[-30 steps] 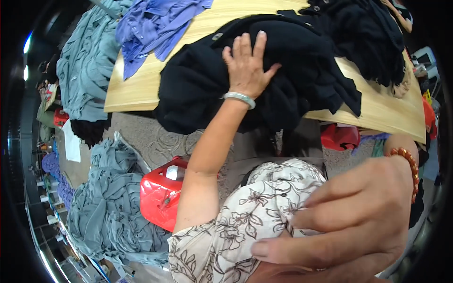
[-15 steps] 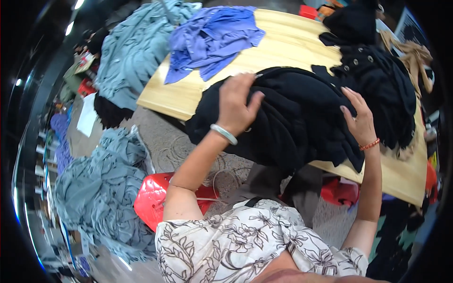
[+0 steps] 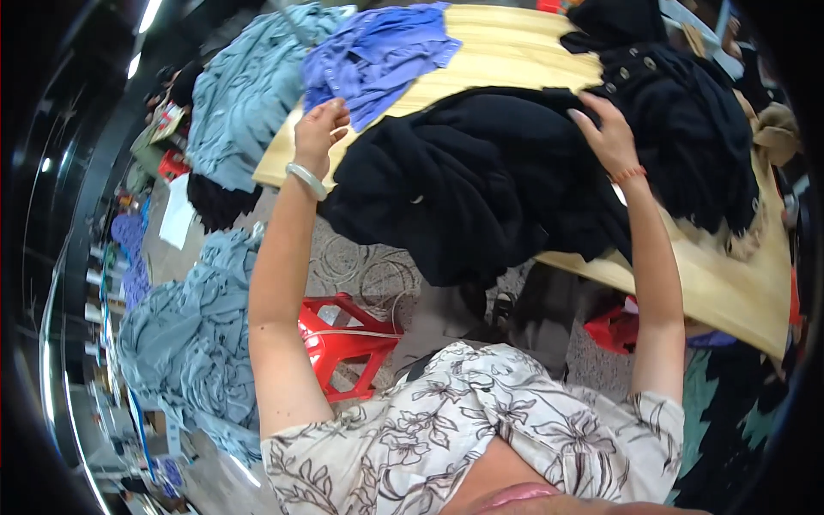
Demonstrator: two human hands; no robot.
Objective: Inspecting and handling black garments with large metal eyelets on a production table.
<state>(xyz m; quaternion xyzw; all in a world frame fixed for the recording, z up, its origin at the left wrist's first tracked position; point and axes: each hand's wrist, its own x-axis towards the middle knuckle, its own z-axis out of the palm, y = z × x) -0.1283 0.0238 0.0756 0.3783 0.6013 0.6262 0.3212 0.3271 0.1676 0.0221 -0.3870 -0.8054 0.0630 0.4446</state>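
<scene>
A large black garment (image 3: 489,172) lies bunched on the wooden table in front of me, its near folds hanging over the edge. My left hand (image 3: 320,130) is raised off its left end, beside a purple garment (image 3: 378,56). Its fingers are loosely curled and apart, with nothing visible in them. At the black garment's far right edge is my right hand (image 3: 608,133), thumb and fingers spread, close to the cloth or touching it. More black clothing (image 3: 669,129) with round metal eyelets is heaped just to the right.
Pale wood of the table (image 3: 515,43) shows behind the black garment. Grey-green cloth (image 3: 249,103) is piled at the far left, with another heap (image 3: 189,335) on the floor. A red plastic stool (image 3: 343,335) stands below the table, near loose cord (image 3: 360,266) on the floor.
My left hand has left the black garment and swung left and up. My right hand has shifted left and away from me. The view has shifted, showing more of the red stool.
</scene>
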